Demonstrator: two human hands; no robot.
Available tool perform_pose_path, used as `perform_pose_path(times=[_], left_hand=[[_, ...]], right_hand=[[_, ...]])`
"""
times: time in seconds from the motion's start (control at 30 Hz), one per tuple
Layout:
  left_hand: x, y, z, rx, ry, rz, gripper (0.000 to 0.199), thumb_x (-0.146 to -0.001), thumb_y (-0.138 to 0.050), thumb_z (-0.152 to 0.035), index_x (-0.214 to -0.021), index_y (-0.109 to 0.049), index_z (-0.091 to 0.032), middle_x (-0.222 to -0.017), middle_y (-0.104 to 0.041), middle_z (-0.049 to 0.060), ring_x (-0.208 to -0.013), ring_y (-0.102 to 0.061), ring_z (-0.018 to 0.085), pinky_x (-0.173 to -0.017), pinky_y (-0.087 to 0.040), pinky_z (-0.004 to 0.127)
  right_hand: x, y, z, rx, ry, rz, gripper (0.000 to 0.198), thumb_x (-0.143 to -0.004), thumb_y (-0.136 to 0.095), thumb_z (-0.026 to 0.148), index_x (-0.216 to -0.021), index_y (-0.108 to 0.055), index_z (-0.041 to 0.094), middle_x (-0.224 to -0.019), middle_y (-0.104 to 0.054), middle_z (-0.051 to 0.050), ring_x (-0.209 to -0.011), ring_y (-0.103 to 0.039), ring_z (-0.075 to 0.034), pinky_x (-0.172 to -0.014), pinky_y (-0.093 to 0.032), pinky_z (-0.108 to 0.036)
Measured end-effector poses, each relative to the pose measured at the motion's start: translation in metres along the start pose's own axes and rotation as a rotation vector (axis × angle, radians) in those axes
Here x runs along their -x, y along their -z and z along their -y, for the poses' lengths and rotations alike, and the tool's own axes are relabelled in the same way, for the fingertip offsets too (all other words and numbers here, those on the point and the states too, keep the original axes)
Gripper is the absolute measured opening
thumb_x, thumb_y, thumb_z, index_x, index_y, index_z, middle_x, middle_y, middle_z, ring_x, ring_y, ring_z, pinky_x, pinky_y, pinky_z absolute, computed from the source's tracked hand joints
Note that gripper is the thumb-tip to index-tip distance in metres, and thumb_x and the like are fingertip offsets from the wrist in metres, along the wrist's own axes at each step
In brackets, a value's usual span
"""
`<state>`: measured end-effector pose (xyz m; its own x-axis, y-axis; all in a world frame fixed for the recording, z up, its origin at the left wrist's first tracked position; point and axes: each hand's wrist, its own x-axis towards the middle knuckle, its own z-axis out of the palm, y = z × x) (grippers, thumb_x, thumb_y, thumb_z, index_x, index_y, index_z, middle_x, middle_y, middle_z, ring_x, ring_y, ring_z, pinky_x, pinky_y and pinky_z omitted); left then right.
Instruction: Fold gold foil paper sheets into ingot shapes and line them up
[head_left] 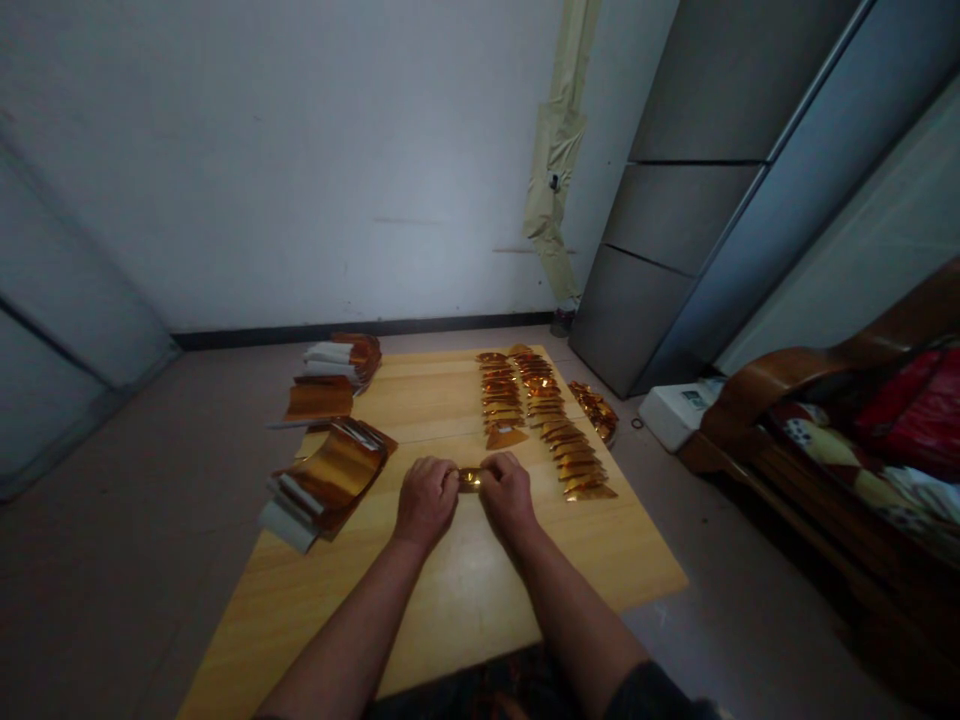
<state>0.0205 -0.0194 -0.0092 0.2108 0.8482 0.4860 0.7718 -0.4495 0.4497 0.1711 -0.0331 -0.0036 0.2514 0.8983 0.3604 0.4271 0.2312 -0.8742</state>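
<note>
**Foil strip held at both ends: even grip, light touch**

Gold foil strip [470,480] is mid-worktop [457,625], straight ahead of the person, between the two hands. Left hand [427,500] is closed on its left end, right hand [511,492] on its right end. Fingers curled in on both, only the shiny middle exposed. Exact thumb placement: can't tell, knuckles hide it. Also can't tell whether the strip touches the wood or sits just above it.

Handling notes, my judgement:
- Material looks thin and likely creases for good, so square the edges before pressing anything down.
- Match pressure left and right. One-sided squeeze probably skews the strip.
- Work from the ends, leave the middle alone; a dent there would show.
- No hard pulling. Foil-faced paper tends to tear at a crease.
- Brace the hands on the worktop if it wobbles.

Clearances: loose sheets [341,465] lie left of the left hand, apart from it. Left row of folded pieces [501,390] runs away beyond the right hand, its nearest piece close to the knuckles; keep that wrist low and tight. Right row of folded pieces [551,410] sits farther right, no contact.
</note>
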Motion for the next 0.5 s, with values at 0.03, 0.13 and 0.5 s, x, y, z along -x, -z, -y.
perform_pose_path(times=[0.03, 0.13, 0.5], left_hand=[[-0.0001, -0.0003, 0.0001, -0.011, -0.003, -0.003, 0.021, -0.09, -0.045, -0.023, -0.081, -0.064, -0.02, -0.08, -0.064, 0.005, -0.08, -0.055, 0.021, -0.077, -0.044, 0.035], [0.0001, -0.0023, 0.0017, -0.041, -0.004, -0.008, 0.026, -0.092, -0.041, -0.023, -0.079, -0.063, -0.019, -0.077, -0.064, 0.005, -0.078, -0.055, 0.021, -0.075, -0.044, 0.034], [0.001, -0.008, 0.0077, -0.082, 0.087, -0.01, 0.031, -0.093, -0.038, -0.025, -0.072, -0.061, -0.02, -0.075, -0.064, 0.006, -0.075, -0.056, 0.02, -0.072, -0.044, 0.032]], right_hand=[[0.0005, -0.0002, 0.0004, -0.003, 0.002, 0.002, 0.014, -0.067, -0.048, 0.014, -0.064, -0.06, 0.021, -0.069, -0.057, 0.0, -0.068, -0.052, -0.015, -0.064, -0.044, -0.025], [0.0021, -0.001, 0.0013, 0.003, 0.016, 0.01, 0.013, -0.068, -0.049, 0.014, -0.064, -0.059, 0.021, -0.069, -0.056, 0.0, -0.067, -0.052, -0.015, -0.063, -0.043, -0.024], [0.0075, -0.0042, 0.0057, 0.057, 0.048, 0.065, 0.013, -0.072, -0.05, 0.013, -0.065, -0.057, 0.021, -0.07, -0.053, 0.0, -0.068, -0.051, -0.015, -0.066, -0.044, -0.025]])
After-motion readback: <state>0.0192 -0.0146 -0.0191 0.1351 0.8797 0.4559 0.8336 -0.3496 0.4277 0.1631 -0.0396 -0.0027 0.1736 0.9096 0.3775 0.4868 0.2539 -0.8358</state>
